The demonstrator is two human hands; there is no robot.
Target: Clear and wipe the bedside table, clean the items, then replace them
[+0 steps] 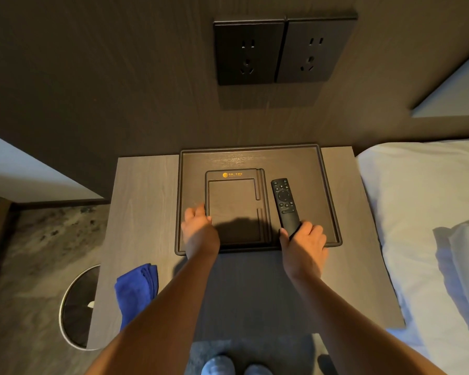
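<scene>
Toward the bench's (144,212) back edge, on the dark rimmed tray (328,185), my right hand (305,240) had closed round the slim black remote's (284,201) near end; my left hand (198,226), loosely curled, touched the black leather notepad holder (234,207). Gripped so low, the remote could tip and drop. Folded blue cloth (136,290) lay at the front-left corner, white bed (417,212) alongside.

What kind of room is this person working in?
Most likely a hotel bedroom: a bedside table holds a tray with a logo-stamped notepad holder and a TV remote, with white-sheeted beds on both sides.
</scene>
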